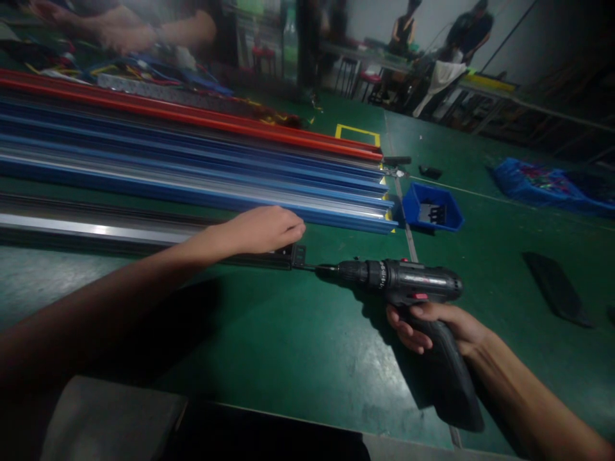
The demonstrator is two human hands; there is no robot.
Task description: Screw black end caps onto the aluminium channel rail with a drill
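My right hand [432, 323] grips the handle of a black cordless drill [408, 282], held level. Its bit points left into a small black bracket [298, 255] at the end of a long dark metal rail [120, 234]. My left hand [262, 229] lies curled over the top of that rail just behind the bracket and presses it down onto the green table [298, 346].
Long blue [192, 186], silver and red rails [192, 115] lie side by side behind the dark rail. A blue bin with black parts [431, 208] sits past their ends. A flat black piece [555, 288] lies at the right. Other people stand and work at the back.
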